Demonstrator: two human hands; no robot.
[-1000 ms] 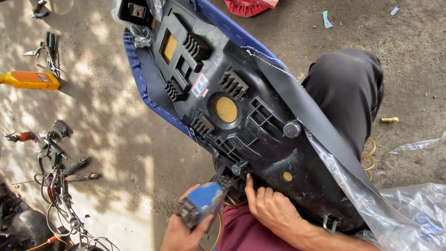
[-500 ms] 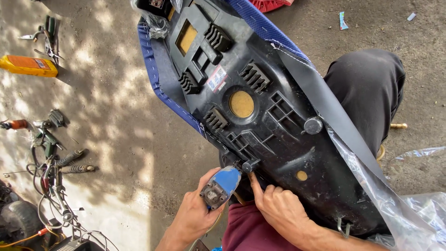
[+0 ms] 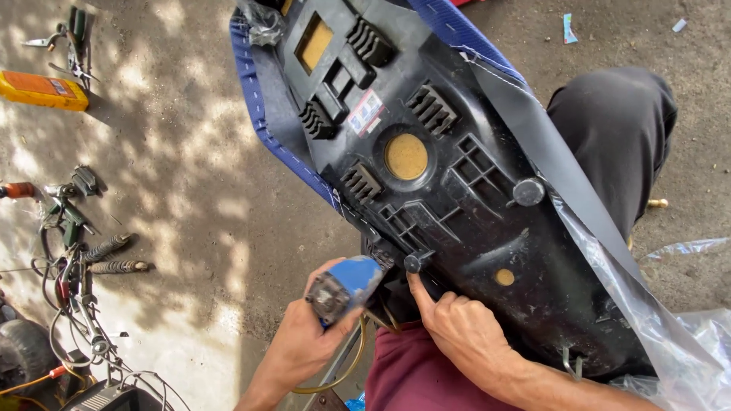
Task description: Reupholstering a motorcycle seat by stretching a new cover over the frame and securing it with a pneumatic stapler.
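Left hand fingers wrapped tight around a blue stapler, nose at the seat base edge. Right hand loosely curled, index finger pressing the seat cover edge beside it.

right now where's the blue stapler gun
In the head view it's low and centre-left: the left hand grips the blue stapler gun against the near edge of the black seat base, beside the right hand.

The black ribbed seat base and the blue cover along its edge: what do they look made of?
The black ribbed seat base looks like moulded hard plastic, matte: ribs and bosses are formed in. The blue cover looks like vinyl or a similar sheet; it wraps the rim, slightly wrinkled, but its material can't be confirmed.
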